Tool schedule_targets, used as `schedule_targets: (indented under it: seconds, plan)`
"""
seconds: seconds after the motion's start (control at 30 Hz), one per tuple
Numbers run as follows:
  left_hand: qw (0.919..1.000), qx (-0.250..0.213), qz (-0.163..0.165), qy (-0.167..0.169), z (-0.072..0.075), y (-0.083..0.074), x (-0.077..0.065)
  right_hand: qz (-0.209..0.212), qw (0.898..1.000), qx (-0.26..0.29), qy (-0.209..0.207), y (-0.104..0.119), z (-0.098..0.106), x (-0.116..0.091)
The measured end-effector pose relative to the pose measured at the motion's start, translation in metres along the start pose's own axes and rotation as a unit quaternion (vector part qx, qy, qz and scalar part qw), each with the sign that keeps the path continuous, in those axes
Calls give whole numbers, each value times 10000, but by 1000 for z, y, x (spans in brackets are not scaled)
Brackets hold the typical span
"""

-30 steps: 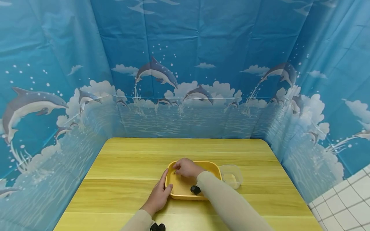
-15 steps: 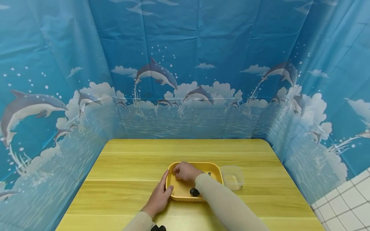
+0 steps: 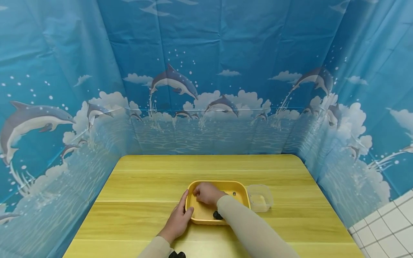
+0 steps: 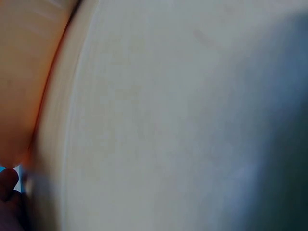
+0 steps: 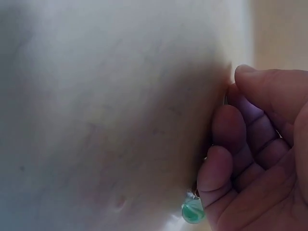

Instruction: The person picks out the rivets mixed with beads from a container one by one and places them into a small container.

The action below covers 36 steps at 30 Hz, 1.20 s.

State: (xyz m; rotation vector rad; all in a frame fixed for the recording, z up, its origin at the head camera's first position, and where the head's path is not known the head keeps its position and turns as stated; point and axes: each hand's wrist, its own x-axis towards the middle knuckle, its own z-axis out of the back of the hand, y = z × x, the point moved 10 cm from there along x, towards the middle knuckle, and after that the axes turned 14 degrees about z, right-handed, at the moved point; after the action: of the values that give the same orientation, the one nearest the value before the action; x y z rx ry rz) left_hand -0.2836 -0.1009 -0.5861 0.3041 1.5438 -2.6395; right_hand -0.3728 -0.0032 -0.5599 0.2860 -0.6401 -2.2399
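Observation:
A yellow tray [image 3: 201,215] with a raised rim stands on the table. My left hand [image 3: 177,216] grips its left side, the thumb over the rim and the fingers along the outer wall. Inside the tray, my right hand [image 3: 208,193] reaches down near the far left corner. Its fingers are curled in the right wrist view, and the thumb tip lies close to the index fingertip; whether something is pinched there is hidden. A clear glass marble with a green swirl [image 5: 193,211] lies beside the little finger. Another small marble [image 3: 234,194] sits towards the tray's right end.
A clear plastic container [image 3: 260,199] stands against the tray's right side. The wooden-look table [image 3: 145,190] is bounded at the back and sides by a blue dolphin curtain [image 3: 206,132]. White tiles [image 3: 384,222] show at the lower right.
My right hand has shifted slightly lower and left within the tray, its fingers drawn in more. The marble at the right end has come into view past the sleeve. My left hand keeps its hold.

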Motion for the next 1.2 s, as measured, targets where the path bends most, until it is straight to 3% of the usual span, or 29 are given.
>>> schedule_targets:
  seconds: [0.63,1.2]
  plan:
    - [10000,8,-32,50,-3,4,4,55,9991,-414,2,0,-4,0]
    - [10000,-18,-30,-19,-1,0,2,-29,9997,-232,-90,-4,-7,2]
